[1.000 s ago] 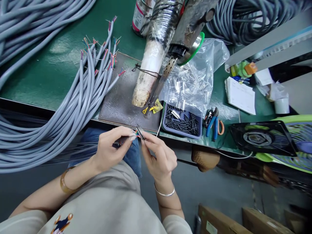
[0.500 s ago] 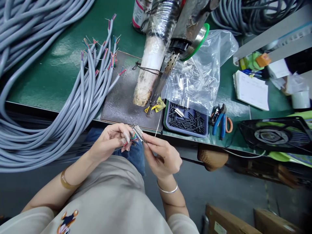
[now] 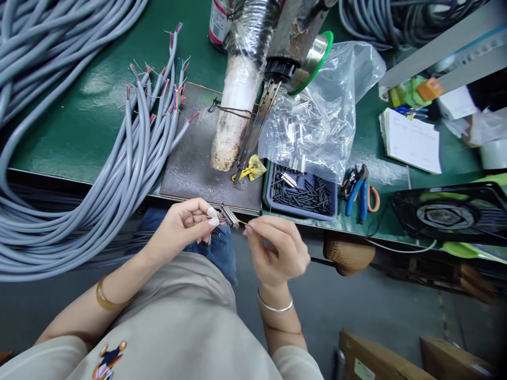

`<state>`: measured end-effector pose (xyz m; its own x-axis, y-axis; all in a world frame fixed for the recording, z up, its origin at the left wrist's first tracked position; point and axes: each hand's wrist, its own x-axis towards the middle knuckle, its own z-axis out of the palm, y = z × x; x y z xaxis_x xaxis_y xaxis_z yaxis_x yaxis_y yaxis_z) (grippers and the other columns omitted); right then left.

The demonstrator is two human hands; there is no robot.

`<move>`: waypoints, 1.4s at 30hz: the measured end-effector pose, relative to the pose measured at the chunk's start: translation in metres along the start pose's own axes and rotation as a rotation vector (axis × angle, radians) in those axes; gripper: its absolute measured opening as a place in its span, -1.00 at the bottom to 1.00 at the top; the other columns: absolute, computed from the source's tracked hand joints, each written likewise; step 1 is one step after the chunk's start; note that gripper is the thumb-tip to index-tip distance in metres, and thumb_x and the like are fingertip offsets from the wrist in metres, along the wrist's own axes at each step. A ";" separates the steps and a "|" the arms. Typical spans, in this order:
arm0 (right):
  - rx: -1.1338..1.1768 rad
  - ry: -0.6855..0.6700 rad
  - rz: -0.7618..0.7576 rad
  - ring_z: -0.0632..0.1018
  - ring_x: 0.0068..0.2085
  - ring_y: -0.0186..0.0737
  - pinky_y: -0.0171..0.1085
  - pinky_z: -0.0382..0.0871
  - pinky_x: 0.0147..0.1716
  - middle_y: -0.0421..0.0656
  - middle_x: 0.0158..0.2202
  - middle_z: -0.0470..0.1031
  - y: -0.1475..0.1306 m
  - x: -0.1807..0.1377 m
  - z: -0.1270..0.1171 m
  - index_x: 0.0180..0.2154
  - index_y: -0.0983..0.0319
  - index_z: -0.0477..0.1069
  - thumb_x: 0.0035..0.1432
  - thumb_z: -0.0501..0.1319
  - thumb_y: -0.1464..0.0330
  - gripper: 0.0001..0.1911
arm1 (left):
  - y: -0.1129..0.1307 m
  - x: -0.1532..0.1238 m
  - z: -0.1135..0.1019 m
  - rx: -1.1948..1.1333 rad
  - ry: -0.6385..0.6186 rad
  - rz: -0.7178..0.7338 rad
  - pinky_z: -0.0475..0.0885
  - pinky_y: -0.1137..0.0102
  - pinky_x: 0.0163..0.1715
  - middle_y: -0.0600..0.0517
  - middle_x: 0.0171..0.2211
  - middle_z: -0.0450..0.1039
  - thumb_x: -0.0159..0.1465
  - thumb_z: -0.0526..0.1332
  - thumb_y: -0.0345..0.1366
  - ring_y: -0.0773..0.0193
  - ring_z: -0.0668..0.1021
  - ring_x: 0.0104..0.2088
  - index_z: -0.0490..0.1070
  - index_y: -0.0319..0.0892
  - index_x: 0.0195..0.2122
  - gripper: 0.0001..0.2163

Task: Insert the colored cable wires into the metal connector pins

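In front of the bench edge, my left hand point(image 3: 188, 224) is closed in a pinch on thin coloured wires point(image 3: 222, 216). They run to a metal multi-pin connector point(image 3: 229, 216) just beyond its fingertips. My right hand point(image 3: 279, 247) is closed, its thumb and forefinger pinching a thin silvery strand that looks like solder wire point(image 3: 243, 223); the strand points at the connector's right end. Behind the hands, a soldering iron point(image 3: 259, 124) hangs tip-down by a wrapped white tube point(image 3: 233, 116). A green-rimmed spool point(image 3: 312, 63) of silvery wire stands behind it.
Grey cables point(image 3: 130, 158) with stripped ends lie at left, beside a dark board point(image 3: 190, 153). A blue tray point(image 3: 301, 211) holds black sleeves; a clear bag point(image 3: 328, 121) of connectors rests behind. Cutters point(image 3: 358, 195), a notepad point(image 3: 412, 140) and a black fan point(image 3: 443, 216) are at right.
My right hand has moved right, away from the connector, and now pinches the thin strand apart from it. My left hand stays nearly in place with the wires and connector.
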<state>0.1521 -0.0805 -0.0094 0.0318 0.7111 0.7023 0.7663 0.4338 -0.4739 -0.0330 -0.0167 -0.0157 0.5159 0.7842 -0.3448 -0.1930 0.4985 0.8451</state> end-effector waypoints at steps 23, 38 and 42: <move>-0.039 -0.071 -0.060 0.74 -0.21 -0.20 -0.24 0.71 -0.17 -0.13 -0.18 0.72 -0.005 0.005 -0.003 -0.10 0.18 0.51 0.21 0.35 0.57 -0.74 | 0.005 0.004 0.008 -0.017 0.084 0.116 0.42 0.57 -0.59 0.07 -0.45 0.54 0.13 0.49 -0.28 0.47 0.45 -0.58 0.47 -0.23 -0.38 -0.78; -0.023 0.001 0.039 0.71 -0.16 -0.26 -0.32 0.65 -0.17 -0.06 -0.17 0.69 0.005 0.011 0.031 -0.28 0.17 0.37 0.20 0.31 0.59 -0.78 | 0.011 0.019 0.022 0.248 0.307 0.434 0.56 0.48 -0.25 0.02 -0.31 0.59 0.12 0.39 -0.42 0.33 0.63 -0.30 0.47 -0.21 -0.45 -0.89; -0.036 0.013 0.039 0.71 -0.16 -0.25 -0.30 0.65 -0.18 -0.07 -0.15 0.70 0.007 0.015 0.032 -0.28 0.16 0.36 0.22 0.31 0.57 -0.78 | 0.013 0.024 0.023 0.320 0.325 0.482 0.53 0.48 -0.33 0.03 -0.33 0.58 0.12 0.37 -0.42 0.33 0.61 -0.35 0.45 -0.19 -0.45 -0.90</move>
<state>0.1375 -0.0493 -0.0192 0.0702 0.7200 0.6904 0.7872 0.3852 -0.4817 -0.0045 0.0001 -0.0034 0.1459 0.9885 0.0392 -0.0565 -0.0313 0.9979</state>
